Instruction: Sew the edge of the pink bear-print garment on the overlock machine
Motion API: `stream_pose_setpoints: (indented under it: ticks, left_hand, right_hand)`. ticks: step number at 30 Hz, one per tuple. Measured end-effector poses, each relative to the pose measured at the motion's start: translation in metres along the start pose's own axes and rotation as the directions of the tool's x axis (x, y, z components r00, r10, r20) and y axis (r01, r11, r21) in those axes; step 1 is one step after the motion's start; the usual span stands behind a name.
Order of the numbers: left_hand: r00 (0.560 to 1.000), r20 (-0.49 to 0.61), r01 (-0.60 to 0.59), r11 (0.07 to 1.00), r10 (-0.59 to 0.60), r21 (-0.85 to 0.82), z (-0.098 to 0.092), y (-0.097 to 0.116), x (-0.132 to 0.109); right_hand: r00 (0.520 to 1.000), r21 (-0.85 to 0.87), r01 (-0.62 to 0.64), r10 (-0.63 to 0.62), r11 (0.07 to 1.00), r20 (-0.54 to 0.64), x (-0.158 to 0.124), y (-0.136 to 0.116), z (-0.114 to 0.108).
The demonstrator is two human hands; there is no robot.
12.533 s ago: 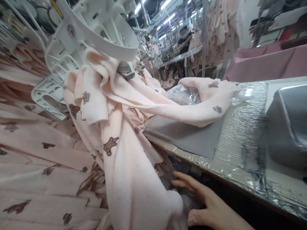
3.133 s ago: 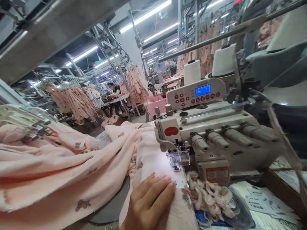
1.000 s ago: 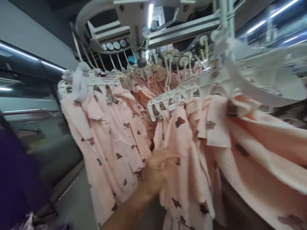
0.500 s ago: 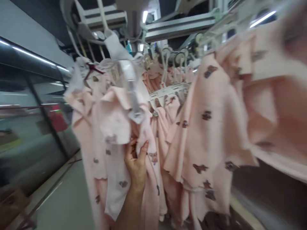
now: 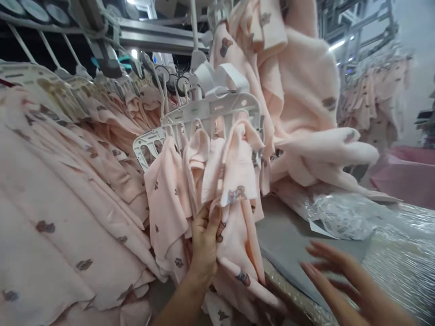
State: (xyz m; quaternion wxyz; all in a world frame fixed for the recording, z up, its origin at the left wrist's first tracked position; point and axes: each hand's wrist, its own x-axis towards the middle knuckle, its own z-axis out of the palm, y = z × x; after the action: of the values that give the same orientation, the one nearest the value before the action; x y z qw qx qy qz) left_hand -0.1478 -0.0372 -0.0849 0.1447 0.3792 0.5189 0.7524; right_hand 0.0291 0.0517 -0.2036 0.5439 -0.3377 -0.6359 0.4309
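Note:
My left hand (image 5: 205,240) is closed on a pink fabric piece (image 5: 238,181) printed with small brown bears. That piece hangs with several others from the slots of a white plastic hanger (image 5: 217,108), which has a white ribbon strip (image 5: 220,77) lying over its top. At the lower right, my right hand (image 5: 343,285) is in the air over a grey table (image 5: 288,235), its fingers apart and somewhat blurred, with nothing in it.
More printed pink pieces (image 5: 50,203) hang close on the left. A thick bundle of pink fabric (image 5: 302,81) hangs at upper right, its lower end on the table. Clear plastic wrapping (image 5: 356,213) lies there, a pink bin (image 5: 408,172) behind. Metal rails (image 5: 152,40) run overhead.
The view has swung to the right, bringing the table and plastic into sight. My right hand has come in at the lower right. My left hand still grips pink fabric.

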Motion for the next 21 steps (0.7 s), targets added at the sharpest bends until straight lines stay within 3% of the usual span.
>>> stream_pose_setpoints:
  ticks: [1, 4, 6, 8, 10, 14, 18, 21]
  left_hand:
    - [0.998, 0.04, 0.052, 0.998, -0.051, -0.021, -0.003, 0.002, -0.005]
    - [0.964, 0.149, 0.229, 0.971, -0.218, -0.061, -0.016, 0.008, -0.022]
    - [0.94, 0.144, 0.316, 0.948, -0.31, -0.025, -0.028, 0.008, -0.033]
    - [0.92, 0.118, 0.371, 0.927, -0.374, 0.048, -0.044, 0.005, -0.04]
    - [0.907, 0.105, 0.395, 0.91, -0.408, 0.123, -0.063, 0.002, -0.045]
    - [0.919, 0.101, 0.345, 0.9, -0.382, 0.268, -0.092, 0.002, -0.05]
    - [0.955, 0.004, 0.257, 0.839, -0.295, 0.48, -0.103, -0.002, -0.055]
    - [0.941, -0.022, 0.298, 0.794, -0.338, 0.53, -0.111, -0.014, -0.067]
  right_hand:
    - [0.992, 0.073, -0.081, 0.074, 0.994, 0.1, 0.014, -0.004, 0.012]
    - [0.963, 0.208, -0.118, 0.062, 0.971, 0.261, 0.05, -0.019, 0.057]
    - [0.901, 0.305, -0.157, 0.01, 0.939, 0.433, 0.055, -0.026, 0.08]
    - [0.832, 0.386, -0.245, -0.012, 0.889, 0.555, 0.045, -0.029, 0.087]
    - [0.811, 0.457, -0.345, 0.015, 0.82, 0.585, 0.029, -0.027, 0.08]
    - [0.826, 0.524, -0.483, 0.166, 0.701, 0.539, 0.004, -0.012, 0.051]
    - [0.836, 0.319, -0.481, 0.318, 0.817, 0.446, -0.028, 0.007, 0.033]
    - [0.87, 0.242, -0.419, 0.31, 0.875, 0.384, -0.061, 0.022, 0.021]
